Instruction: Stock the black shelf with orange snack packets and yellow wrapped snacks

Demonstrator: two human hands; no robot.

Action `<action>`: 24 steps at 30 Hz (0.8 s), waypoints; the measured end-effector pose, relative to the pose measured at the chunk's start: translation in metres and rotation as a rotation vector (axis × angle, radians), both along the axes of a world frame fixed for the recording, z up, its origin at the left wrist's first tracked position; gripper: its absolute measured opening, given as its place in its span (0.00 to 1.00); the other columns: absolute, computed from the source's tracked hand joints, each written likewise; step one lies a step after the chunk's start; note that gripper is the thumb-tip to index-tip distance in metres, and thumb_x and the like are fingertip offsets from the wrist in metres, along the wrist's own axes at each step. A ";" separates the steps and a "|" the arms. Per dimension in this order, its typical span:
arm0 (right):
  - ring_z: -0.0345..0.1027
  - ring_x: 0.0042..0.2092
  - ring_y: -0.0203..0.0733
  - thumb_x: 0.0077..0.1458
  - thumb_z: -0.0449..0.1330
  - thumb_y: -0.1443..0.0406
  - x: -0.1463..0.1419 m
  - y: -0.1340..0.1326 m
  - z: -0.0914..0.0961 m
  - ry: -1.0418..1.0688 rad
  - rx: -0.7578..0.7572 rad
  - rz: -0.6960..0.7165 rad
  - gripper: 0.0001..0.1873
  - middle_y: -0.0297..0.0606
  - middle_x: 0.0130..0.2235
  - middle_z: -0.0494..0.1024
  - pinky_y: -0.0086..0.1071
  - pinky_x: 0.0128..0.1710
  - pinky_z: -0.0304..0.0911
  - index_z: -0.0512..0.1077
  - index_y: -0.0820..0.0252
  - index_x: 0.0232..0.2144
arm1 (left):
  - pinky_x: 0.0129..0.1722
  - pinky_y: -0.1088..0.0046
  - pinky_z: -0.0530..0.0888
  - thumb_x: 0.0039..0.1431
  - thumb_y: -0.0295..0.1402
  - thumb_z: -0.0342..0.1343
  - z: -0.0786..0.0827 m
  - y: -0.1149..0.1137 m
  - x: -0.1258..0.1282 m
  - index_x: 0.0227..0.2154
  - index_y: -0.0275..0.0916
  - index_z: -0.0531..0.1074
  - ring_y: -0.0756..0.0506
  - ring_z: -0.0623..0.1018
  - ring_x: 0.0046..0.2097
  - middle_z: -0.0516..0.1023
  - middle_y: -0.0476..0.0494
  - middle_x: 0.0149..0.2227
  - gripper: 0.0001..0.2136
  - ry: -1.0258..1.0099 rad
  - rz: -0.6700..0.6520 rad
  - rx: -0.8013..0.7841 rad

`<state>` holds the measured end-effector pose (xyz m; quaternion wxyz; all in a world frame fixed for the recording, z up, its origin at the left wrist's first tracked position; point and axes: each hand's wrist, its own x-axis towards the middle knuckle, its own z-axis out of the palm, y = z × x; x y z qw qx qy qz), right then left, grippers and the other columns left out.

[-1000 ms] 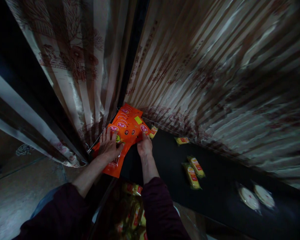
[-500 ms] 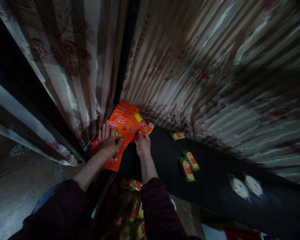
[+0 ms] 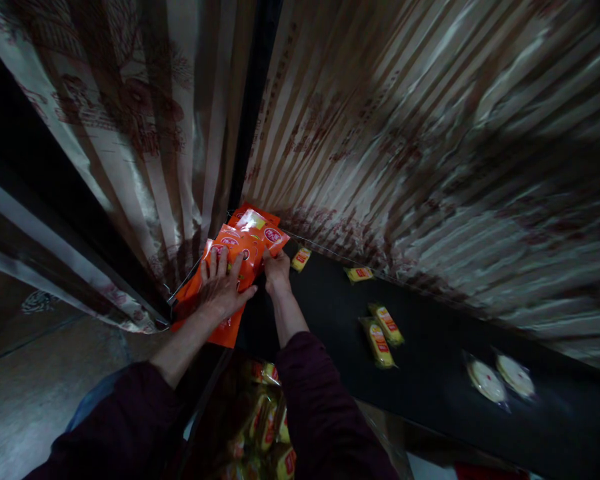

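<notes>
A pile of orange snack packets (image 3: pixel 240 250) lies at the left end of a black counter (image 3: pixel 430 393), against the curtain. My left hand (image 3: pixel 223 288) rests flat on the pile with fingers spread. My right hand (image 3: pixel 277 270) grips the right edge of the top orange packets and tilts them upward. Both sleeves are dark maroon.
Small yellow packets (image 3: pixel 380 333) lie scattered on the counter, with a further one (image 3: pixel 301 259) near my right hand. Two round white wrapped cakes (image 3: pixel 500 381) sit at the right. Striped curtains (image 3: pixel 405 133) hang behind. More yellow packets (image 3: pixel 260 427) fill a container below the counter.
My right hand has lifted the right side of the top orange packets and pushed them leftward, uncovering a small yellow packet. My left hand stays pressed on the pile.
</notes>
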<state>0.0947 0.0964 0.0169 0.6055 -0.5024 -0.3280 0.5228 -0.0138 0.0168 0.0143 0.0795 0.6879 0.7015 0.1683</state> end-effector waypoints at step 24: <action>0.73 0.37 0.43 0.52 0.55 0.55 0.071 -0.007 -0.038 -0.506 0.018 -0.190 0.17 0.36 0.32 0.80 0.33 0.36 0.66 0.74 0.60 0.37 | 0.65 0.54 0.45 0.55 0.49 0.50 0.004 0.010 0.008 0.61 0.37 0.57 0.35 0.45 0.68 0.50 0.35 0.67 0.34 -0.020 0.034 -0.021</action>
